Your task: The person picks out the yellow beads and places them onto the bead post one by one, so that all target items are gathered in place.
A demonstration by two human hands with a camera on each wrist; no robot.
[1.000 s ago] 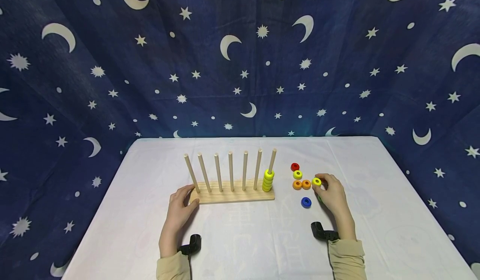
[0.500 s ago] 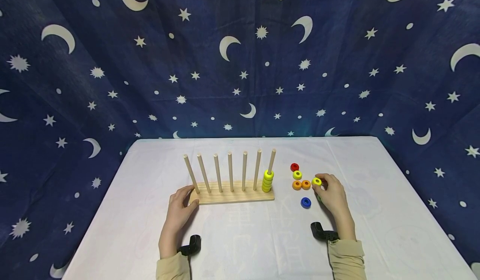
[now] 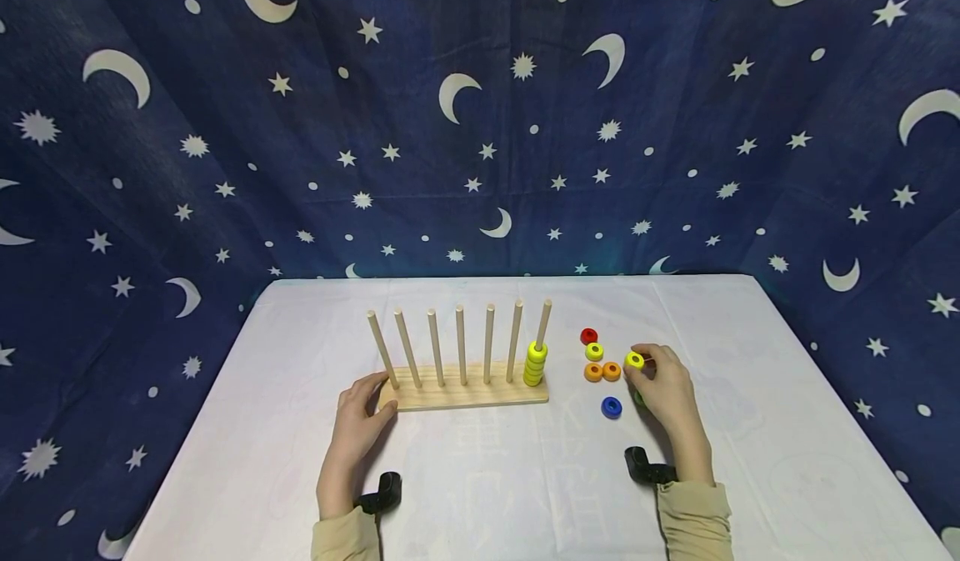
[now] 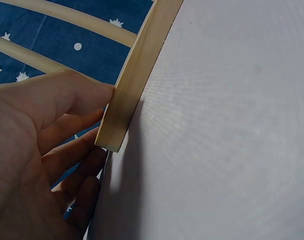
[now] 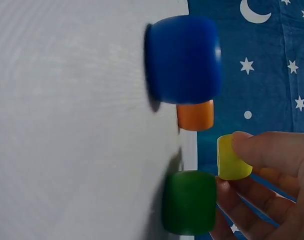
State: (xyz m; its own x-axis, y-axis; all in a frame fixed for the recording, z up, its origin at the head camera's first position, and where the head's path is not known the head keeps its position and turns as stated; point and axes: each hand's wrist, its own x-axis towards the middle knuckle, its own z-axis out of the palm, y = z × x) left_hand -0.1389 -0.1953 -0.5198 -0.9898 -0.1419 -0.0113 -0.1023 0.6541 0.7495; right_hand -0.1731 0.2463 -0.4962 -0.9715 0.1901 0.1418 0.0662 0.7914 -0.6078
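Observation:
A wooden peg rack [image 3: 465, 393] with several upright pegs stands on the table. Several yellow rings [image 3: 535, 364] are stacked on its rightmost peg. My left hand [image 3: 357, 419] grips the rack's left end, thumb [image 4: 87, 92] on the front edge and fingers behind. To the right of the rack, my right hand [image 3: 666, 388] pinches a yellow ring [image 5: 232, 159] between thumb and fingers, raised off the table. Below that hand sits a green ring [image 5: 190, 202], mostly hidden by it in the head view. A blue ring [image 3: 611, 408] lies to the hand's left.
Between rack and right hand lie two orange rings [image 3: 593, 372], a loose yellow ring [image 3: 594, 352] and a red ring [image 3: 588, 337]. White cloth covers the table [image 3: 480, 486]. A dark blue star-patterned curtain [image 3: 420, 127] hangs behind it.
My right hand has risen slightly with the yellow ring in its fingers. The left hand and the rack have stayed in place.

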